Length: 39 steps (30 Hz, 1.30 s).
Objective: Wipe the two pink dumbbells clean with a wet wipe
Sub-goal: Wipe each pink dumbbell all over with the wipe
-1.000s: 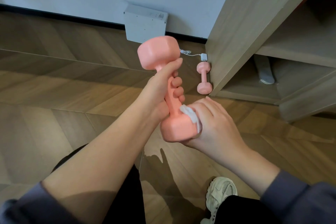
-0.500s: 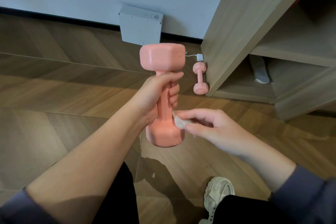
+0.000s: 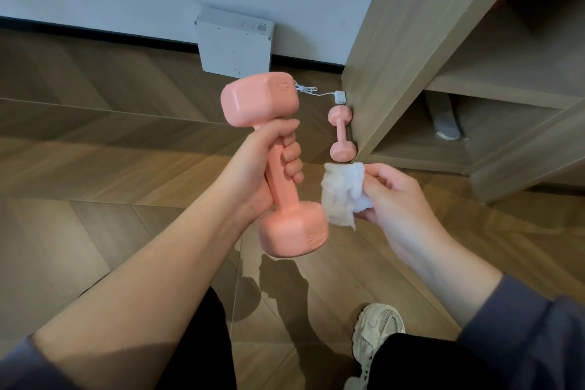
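Head view: left grip (image 3: 262, 168) encircles dumbbell handle (image 3: 281, 188).

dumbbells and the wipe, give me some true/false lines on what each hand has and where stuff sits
1. The left hand grips the held dumbbell by its handle. True.
2. The wet wipe is pressed on that dumbbell's upper head. False: the right hand pinches it, and it hangs beside the handle and lower head.
3. The second dumbbell lies on the floor by the foot of the wooden cabinet. True.
4. The white box sits on a shelf inside the cabinet. False: it stands on the floor at the wall, left of the cabinet.
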{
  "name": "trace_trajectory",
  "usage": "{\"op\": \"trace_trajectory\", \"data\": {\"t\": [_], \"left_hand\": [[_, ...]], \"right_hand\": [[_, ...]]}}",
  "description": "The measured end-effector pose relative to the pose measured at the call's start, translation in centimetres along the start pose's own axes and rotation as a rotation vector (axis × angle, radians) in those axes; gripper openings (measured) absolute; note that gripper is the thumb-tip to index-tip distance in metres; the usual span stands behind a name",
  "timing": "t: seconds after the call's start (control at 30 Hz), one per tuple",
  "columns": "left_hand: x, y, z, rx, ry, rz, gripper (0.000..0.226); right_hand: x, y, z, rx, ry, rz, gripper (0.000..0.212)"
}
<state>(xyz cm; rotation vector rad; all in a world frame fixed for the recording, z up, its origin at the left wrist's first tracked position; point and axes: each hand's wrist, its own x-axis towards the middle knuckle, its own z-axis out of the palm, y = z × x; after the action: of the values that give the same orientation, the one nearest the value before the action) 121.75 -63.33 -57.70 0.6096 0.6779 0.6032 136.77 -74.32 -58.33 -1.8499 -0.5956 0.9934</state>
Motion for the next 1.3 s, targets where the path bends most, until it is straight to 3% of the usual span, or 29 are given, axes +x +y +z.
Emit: {"op": "trace_trajectory", "data": {"t": [0.17,0.3,0.37,0.53,0.63,0.73,0.87,1.0,1.17,1.3], "left_hand": [[0.2,-0.3,-0.1,0.040,-0.007,-0.014,0.036],[0.4,-0.8,-0.3,0.068,0.003,-0.052,0.034],[0.6,-1.2,-0.3,0.111,0.052,-0.050,0.029],[1.0,-1.8,-0.1,0.271,0.173,-0.048,0.023],[0.9,-2.3,0.3,0.275,0.148,-0.103,0.027],[0.9,-2.8,0.6,0.280,0.138,-0.145,0.025],[1.1,-2.9,0.4,0.223,0.146,-0.143,0.024],[1.5,-2.4,-0.2,0.228,0.119,-0.134,0.017],[1.8,-1.5,-1.3,0.292,0.139,-0.112,0.014],[1.9,-1.3,-1.6,0.175,0.091,-0.125,0.020]], "right_hand": [[0.4,-0.4,0.4,0.199,0.007,0.131,0.011],[0.3,-0.9,0.5,0.318,-0.153,0.302,0.015],[0.2,-1.0,0.5,0.307,-0.205,0.290,0.017],[0.1,-0.8,0.7,0.086,0.016,0.050,0.010],[-0.2,-0.8,0.8,0.047,0.025,-0.041,0.009],[-0.2,-1.2,0.9,0.164,-0.055,0.031,0.011],[-0.1,-1.5,0.4,0.151,-0.174,0.031,0.042],[0.0,-1.4,-0.6,0.065,-0.153,0.010,0.012],[1.3,-1.8,-2.6,0.209,-0.053,0.116,0.017],[1.2,-1.2,-2.0,0.003,0.075,0.089,0.013]]}}
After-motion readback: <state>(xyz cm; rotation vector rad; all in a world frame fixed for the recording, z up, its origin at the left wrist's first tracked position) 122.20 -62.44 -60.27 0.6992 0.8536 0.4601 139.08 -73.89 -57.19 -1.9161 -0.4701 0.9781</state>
